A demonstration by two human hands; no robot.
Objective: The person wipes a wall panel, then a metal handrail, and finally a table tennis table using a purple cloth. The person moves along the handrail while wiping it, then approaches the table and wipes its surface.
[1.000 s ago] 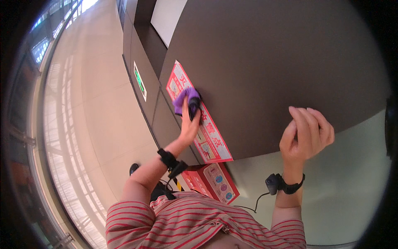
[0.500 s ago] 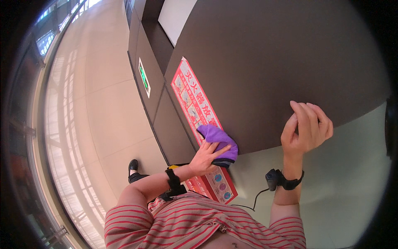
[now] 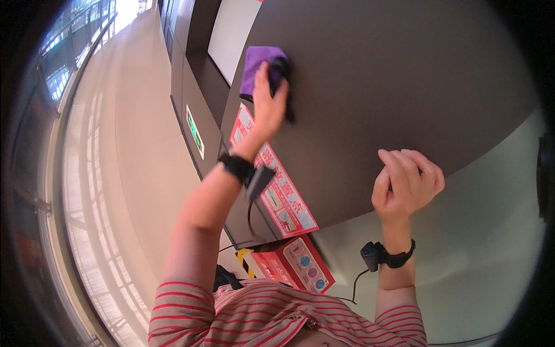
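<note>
My left hand (image 3: 269,107) presses a purple cloth (image 3: 254,69) with dark trim against the dark brown panel (image 3: 376,87), beside its left edge. A dark, blurred part of the cloth lies under my thumb side. Just below, a red-and-white sign (image 3: 283,191) is stuck to the panel, partly covered by my left wrist. My right hand (image 3: 407,182) is at the panel's near right edge, its fingers loosely curled with nothing visible in them. Whether it touches the panel, I cannot tell.
A red box (image 3: 303,263) with round pictures stands below the sign, near yellow-black striped tape (image 3: 245,263). A green sign (image 3: 195,132) sits on the panel's side. Pale tiled floor (image 3: 139,173) runs along the left toward windows. Black bands with small devices and cables circle both wrists.
My left hand has carried the cloth from the sign's lower part up and away along the panel, past the sign's far end. My right hand has shifted slightly left, still curled.
</note>
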